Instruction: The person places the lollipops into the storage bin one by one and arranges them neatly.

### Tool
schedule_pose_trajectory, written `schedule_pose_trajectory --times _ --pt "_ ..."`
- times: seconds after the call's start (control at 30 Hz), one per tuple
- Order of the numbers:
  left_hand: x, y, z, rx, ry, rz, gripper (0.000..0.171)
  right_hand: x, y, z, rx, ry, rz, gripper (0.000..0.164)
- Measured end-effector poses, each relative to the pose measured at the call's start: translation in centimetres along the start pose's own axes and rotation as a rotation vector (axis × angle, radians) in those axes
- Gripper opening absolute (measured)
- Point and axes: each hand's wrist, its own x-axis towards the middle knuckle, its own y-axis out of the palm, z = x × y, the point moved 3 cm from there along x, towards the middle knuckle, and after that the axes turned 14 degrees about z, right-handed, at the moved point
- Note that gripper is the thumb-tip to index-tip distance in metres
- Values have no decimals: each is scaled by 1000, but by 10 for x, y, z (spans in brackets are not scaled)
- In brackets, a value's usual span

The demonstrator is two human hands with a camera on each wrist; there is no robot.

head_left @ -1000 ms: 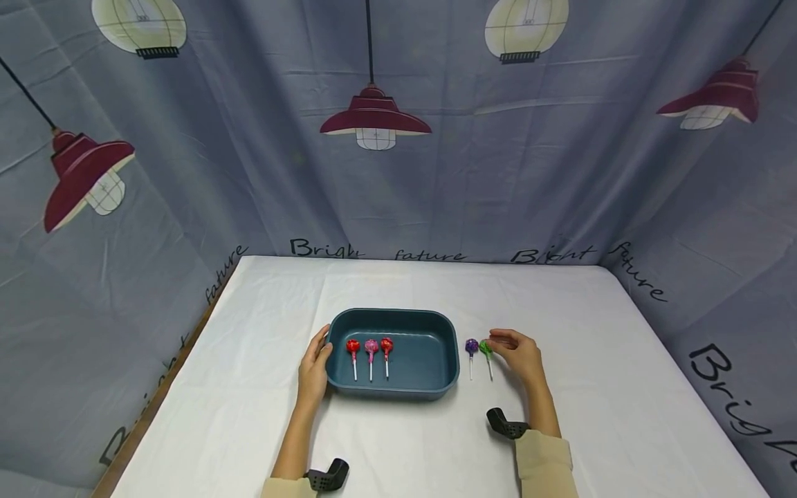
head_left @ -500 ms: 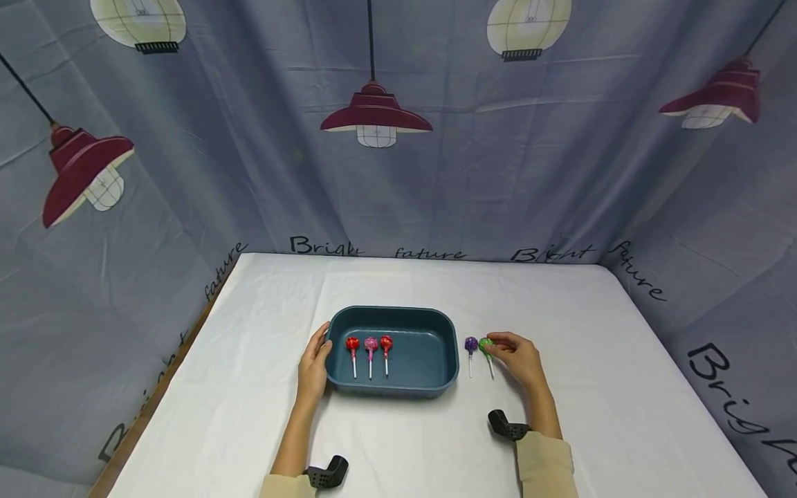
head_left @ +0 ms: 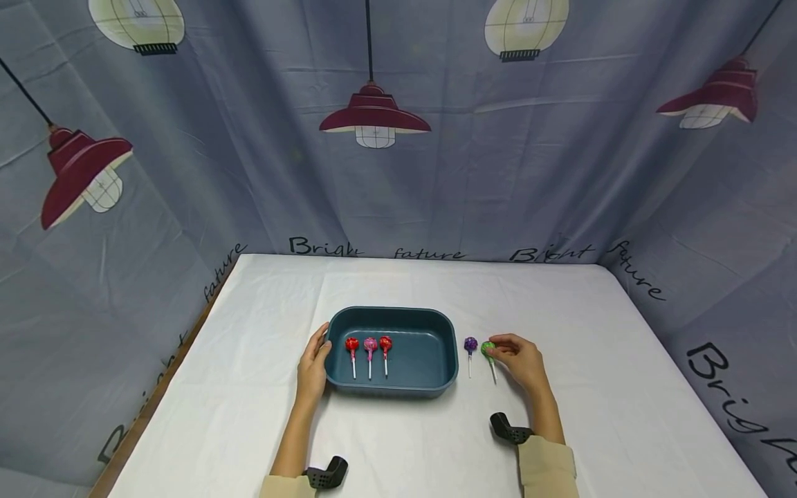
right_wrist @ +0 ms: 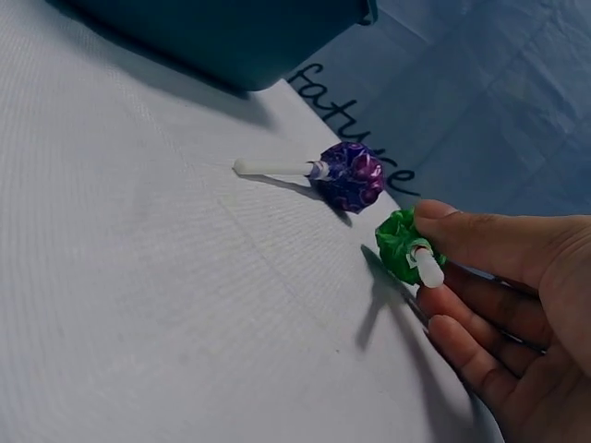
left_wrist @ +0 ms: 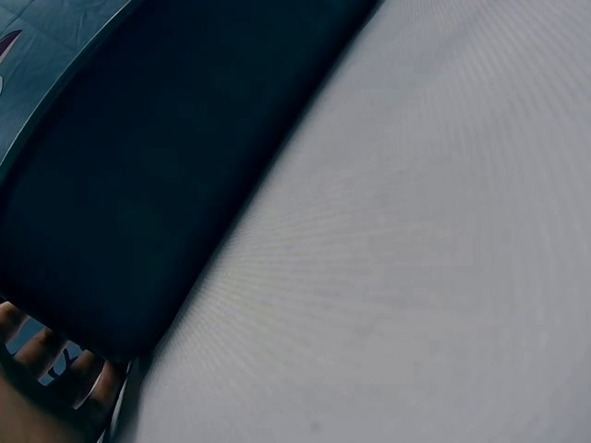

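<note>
My left hand [head_left: 312, 366] holds the left end of a dark teal tray [head_left: 429, 384], its thumb at the rim. In the left wrist view, the fingers [left_wrist: 42, 351] lie against the tray's outer end wall. Two red lollipops, one the left red lollipop [head_left: 352, 344] and one the right red lollipop [head_left: 386, 344], lie inside with a pink lollipop [head_left: 370, 344] between them. To the tray's right, my right hand [head_left: 521, 361] pinches a green lollipop [right_wrist: 399, 245] by its wrapped head; it is lifted slightly, stick toward me. A purple lollipop [right_wrist: 351, 177] lies between it and the tray.
A white cloth [head_left: 249, 415] covers the table. Grey-blue curtain [head_left: 436, 194] printed with lamps hangs behind and on both sides. A black wrist camera sits on each forearm, the left camera [head_left: 328, 474] and the right camera [head_left: 510, 429].
The right hand has taken the green lollipop between thumb and fingers and shifted it slightly right, away from the purple one. The left hand and tray stay in place.
</note>
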Motion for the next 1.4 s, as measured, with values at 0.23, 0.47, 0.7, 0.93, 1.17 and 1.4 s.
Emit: schedule_pose_trajectory --times 0.23,0.47,0.7,0.93,1.17,1.4 --pt "-3 1 -9 46 -10 -6 39 -2 -3 7 34 6 -5 30" --pt "-2 -1 -10 60 -17 -3 39 -2 -7 27 152 -112 -29 34" --pt "-2 -2 -10 43 -27 10 40 -2 -2 63 233 -211 -9 34" --pt "-4 -1 -10 43 -24 4 40 4 16 96 207 -250 52 37" --pt "-4 0 -10 42 -26 1 40 12 40 118 106 -259 66 33" --pt "-3 1 -8 32 -21 6 40 18 68 127 64 -262 71 26"
